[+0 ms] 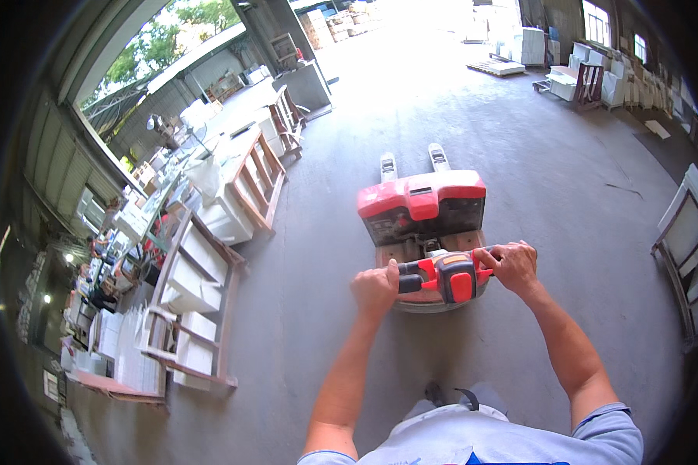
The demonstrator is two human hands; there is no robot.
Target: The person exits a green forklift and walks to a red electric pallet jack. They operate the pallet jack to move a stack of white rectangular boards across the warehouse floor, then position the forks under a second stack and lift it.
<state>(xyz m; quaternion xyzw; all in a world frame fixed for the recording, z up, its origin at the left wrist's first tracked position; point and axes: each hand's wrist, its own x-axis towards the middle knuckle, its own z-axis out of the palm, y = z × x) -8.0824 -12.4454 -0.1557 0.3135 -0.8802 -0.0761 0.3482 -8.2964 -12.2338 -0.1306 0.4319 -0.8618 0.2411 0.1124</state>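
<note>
Hands on both sides held the control handle [461,284] of a red pallet truck [422,203], and from where I stood the work seemed to be steering it across the grey floor [326,209]. The left hand [375,290] was curled round the outer end of the dark grip; the right hand [513,264] wrapped the opposite side, its thumb laid near the red part of the head. Neither looked loose, though the fingertips underneath were hidden from me.

To do this well, I judged, both arms needed to share the turning evenly, with light thumbs on the controls and the feet clear of the truck's base. The forks [388,168] pointed away from the person, so a swing at the handle would have carried out to their tips; small corrections seemed wise, with the wooden rack [209,302] off to the left and the slab frame [684,240] far to the right.

As for position, the handle's head sat between the two fists, and the truck's red cover lay just beyond them, with the forks farther out. Whether it was rolling, I could not tell.
</note>
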